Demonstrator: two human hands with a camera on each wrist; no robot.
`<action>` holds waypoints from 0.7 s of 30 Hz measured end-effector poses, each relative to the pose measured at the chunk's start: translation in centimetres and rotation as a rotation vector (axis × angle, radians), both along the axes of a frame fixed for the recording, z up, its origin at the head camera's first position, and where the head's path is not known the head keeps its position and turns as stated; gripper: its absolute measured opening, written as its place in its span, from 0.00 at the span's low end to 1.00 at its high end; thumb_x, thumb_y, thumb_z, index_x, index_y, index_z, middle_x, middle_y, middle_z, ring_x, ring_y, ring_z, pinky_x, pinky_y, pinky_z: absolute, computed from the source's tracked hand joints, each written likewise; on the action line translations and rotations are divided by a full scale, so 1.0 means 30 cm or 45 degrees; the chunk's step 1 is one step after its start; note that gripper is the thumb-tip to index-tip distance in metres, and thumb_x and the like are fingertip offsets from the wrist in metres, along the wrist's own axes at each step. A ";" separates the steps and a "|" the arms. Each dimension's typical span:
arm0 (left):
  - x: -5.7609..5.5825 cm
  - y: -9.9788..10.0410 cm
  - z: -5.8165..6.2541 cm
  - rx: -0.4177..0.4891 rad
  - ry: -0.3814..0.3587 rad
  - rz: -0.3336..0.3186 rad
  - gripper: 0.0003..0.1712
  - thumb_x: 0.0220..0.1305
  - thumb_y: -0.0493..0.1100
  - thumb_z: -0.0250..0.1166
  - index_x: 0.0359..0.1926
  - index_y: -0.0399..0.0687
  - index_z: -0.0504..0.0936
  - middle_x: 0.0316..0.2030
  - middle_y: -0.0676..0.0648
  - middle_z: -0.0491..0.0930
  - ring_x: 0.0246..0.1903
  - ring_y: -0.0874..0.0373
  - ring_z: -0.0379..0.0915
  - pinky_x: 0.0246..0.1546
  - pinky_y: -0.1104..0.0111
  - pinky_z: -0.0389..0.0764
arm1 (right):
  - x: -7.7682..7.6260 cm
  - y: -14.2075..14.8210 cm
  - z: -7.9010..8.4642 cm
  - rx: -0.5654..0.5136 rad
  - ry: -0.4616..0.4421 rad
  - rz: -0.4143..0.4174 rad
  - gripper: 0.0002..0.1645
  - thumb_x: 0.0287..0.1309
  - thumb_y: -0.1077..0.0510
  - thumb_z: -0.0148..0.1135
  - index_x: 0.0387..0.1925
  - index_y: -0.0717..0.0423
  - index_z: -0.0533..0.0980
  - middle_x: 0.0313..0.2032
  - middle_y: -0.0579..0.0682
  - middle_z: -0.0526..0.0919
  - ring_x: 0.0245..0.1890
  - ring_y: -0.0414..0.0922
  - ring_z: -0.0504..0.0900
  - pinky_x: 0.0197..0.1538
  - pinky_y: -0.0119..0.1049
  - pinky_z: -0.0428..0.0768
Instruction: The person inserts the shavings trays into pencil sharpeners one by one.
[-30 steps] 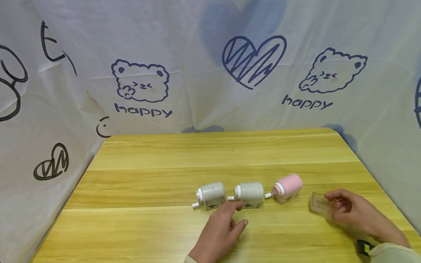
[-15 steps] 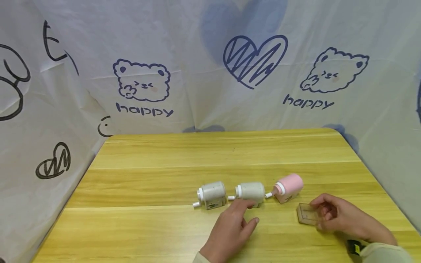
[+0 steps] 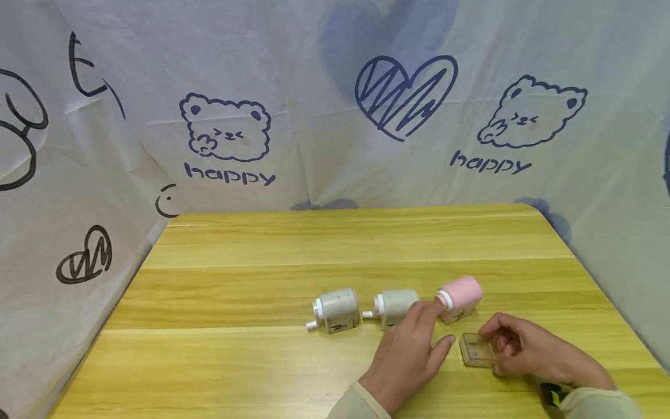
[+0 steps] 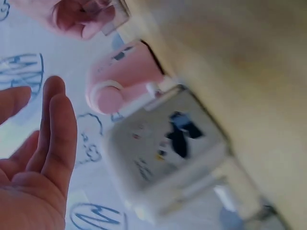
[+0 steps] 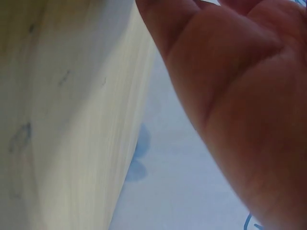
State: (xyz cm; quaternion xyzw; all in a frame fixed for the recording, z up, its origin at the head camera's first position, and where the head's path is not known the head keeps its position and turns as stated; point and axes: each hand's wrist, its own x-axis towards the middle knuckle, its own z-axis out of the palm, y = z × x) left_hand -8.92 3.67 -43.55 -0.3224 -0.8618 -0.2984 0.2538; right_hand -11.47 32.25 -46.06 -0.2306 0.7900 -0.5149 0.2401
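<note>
My right hand point(image 3: 541, 352) pinches a small clear brownish shavings drawer point(image 3: 475, 350) low over the table, by its right end. My left hand point(image 3: 410, 352) has its fingers loosely extended and holds nothing. It overlaps the front of the middle grey crank pencil sharpener point(image 3: 398, 302) and the handle of the pink pencil sharpener point(image 3: 463, 291). In the left wrist view, a gap shows between my left fingers point(image 4: 60, 129) and the pink sharpener point(image 4: 127, 76). My right palm point(image 5: 240, 96) fills much of the right wrist view, where the drawer is out of sight.
Another grey pencil sharpener point(image 3: 340, 308) stands at the left end of the row, its crank pointing left. All stand on a wood-grain table point(image 3: 209, 361). White cloth point(image 3: 314, 116) with blue drawings hangs behind and at both sides.
My right hand has brought the drawer leftward and nearer to me. My left hand has shifted right, from in front of the grey sharpeners toward the pink one. The sharpeners stay put.
</note>
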 end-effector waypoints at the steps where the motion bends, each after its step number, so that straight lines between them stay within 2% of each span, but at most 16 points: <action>1: -0.008 0.014 0.008 -0.009 0.007 0.006 0.24 0.67 0.51 0.59 0.59 0.49 0.69 0.48 0.52 0.74 0.26 0.72 0.66 0.23 0.84 0.65 | 0.002 -0.002 -0.001 0.005 0.014 0.004 0.26 0.50 0.67 0.66 0.50 0.67 0.67 0.33 0.57 0.71 0.29 0.44 0.71 0.32 0.36 0.74; 5: -0.041 0.065 0.046 -0.047 -0.047 0.014 0.26 0.68 0.51 0.57 0.62 0.47 0.66 0.52 0.48 0.73 0.28 0.68 0.70 0.22 0.84 0.65 | 0.006 -0.008 -0.002 0.028 0.053 0.004 0.25 0.51 0.65 0.66 0.49 0.66 0.67 0.32 0.57 0.71 0.29 0.43 0.72 0.31 0.36 0.74; 11: -0.074 0.131 0.084 -0.254 -0.150 0.118 0.33 0.65 0.54 0.61 0.65 0.46 0.64 0.55 0.46 0.71 0.24 0.66 0.71 0.17 0.82 0.63 | 0.007 -0.013 0.003 0.020 0.025 0.019 0.25 0.52 0.64 0.67 0.49 0.66 0.67 0.33 0.58 0.71 0.29 0.43 0.72 0.31 0.37 0.74; 15: -0.088 0.169 0.077 -0.357 -0.175 0.198 0.37 0.62 0.56 0.64 0.66 0.45 0.64 0.55 0.47 0.71 0.23 0.65 0.71 0.15 0.81 0.62 | 0.005 -0.012 0.006 0.012 -0.014 0.018 0.26 0.52 0.64 0.66 0.50 0.67 0.67 0.33 0.59 0.71 0.29 0.44 0.71 0.31 0.38 0.74; 21: -0.106 0.204 0.063 -0.391 -0.153 0.270 0.35 0.58 0.54 0.67 0.62 0.45 0.66 0.44 0.51 0.73 0.21 0.66 0.70 0.15 0.80 0.62 | 0.005 -0.020 0.016 0.029 -0.059 -0.011 0.27 0.52 0.63 0.66 0.51 0.66 0.66 0.34 0.59 0.71 0.29 0.45 0.70 0.32 0.39 0.74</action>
